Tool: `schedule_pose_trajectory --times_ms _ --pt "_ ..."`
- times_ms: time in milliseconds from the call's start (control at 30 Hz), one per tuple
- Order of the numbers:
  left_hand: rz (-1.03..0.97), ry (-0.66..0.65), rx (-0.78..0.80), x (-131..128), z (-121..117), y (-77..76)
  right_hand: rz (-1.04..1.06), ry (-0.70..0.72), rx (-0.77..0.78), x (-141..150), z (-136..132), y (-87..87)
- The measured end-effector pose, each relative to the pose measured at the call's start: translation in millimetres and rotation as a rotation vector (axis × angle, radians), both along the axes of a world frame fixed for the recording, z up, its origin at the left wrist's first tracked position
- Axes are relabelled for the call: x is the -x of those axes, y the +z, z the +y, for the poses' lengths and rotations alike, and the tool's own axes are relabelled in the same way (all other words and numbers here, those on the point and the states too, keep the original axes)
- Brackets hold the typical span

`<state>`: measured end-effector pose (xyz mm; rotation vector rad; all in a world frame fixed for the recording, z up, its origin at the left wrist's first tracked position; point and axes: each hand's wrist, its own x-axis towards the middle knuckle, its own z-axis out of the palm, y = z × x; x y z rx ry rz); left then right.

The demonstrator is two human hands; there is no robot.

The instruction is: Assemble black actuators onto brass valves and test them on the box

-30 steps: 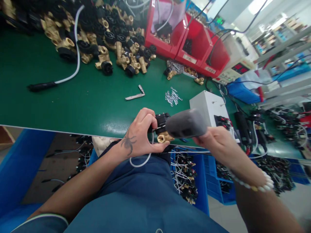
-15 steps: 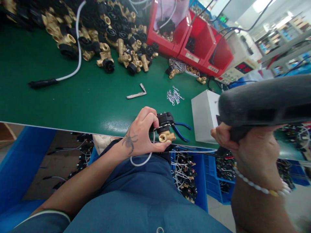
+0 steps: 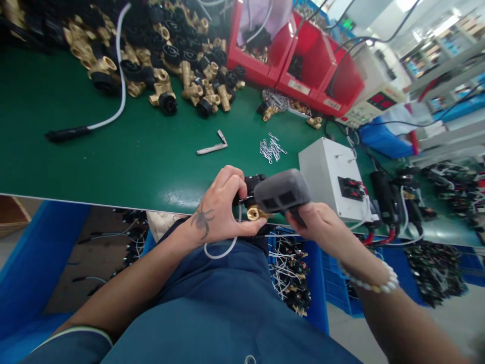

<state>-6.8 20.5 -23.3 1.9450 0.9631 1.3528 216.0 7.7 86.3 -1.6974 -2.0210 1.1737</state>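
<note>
My left hand (image 3: 223, 205) is closed around a brass valve (image 3: 254, 214) with a black housing at the front edge of the green bench. A white cable (image 3: 223, 255) loops down from it below the hand. In my right hand (image 3: 316, 220) is a grey pistol-grip tool (image 3: 282, 191) with dark rectangular patches. Its head is over the valve's right side and hides part of it; whether they touch I cannot tell. Behind the valve lie a pile of small metal clips (image 3: 272, 148) and a bent metal piece (image 3: 212, 147).
Many brass valves (image 3: 162, 88) are heaped at the back left. Red bins (image 3: 299, 55) stand at the back. To the right is a white box (image 3: 329, 177) with wires. Blue crates (image 3: 318, 288) with wired parts stand below the bench edge.
My right hand has brought the grey tool down and left, from close to the camera to over the valve. The blue-handled pliers beside the valve are now hidden. My left hand stays put.
</note>
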Motion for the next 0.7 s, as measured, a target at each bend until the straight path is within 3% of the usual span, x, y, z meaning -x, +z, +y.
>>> schedule_pose_trajectory --times_ms 67,233,400,467,567,633,700 --pt "0.0 0.008 0.007 0.2 0.1 0.2 -0.036 0.056 0.026 -1.4 1.4 1.0" --pt "0.006 -0.014 -0.004 0.9 0.1 0.3 0.137 -0.16 -0.192 -5.7 0.7 9.3" --pt "0.009 0.002 -0.014 1.5 -0.5 1.6 -0.001 0.076 0.029 -0.6 1.2 1.9" --pt "0.002 0.005 -0.017 1.2 -1.0 1.4 -0.018 0.058 -0.021 -3.9 1.2 4.8" --pt "0.002 0.002 -0.015 0.8 -1.3 0.7 0.088 -0.126 -0.166 -4.5 -0.6 7.7" --pt "0.011 0.003 -0.013 1.0 -1.2 0.4 0.114 -0.11 -0.108 1.2 -1.6 4.3" --pt "0.012 0.008 -0.01 1.4 -1.0 0.5 0.067 0.015 0.023 6.0 -1.0 0.3"
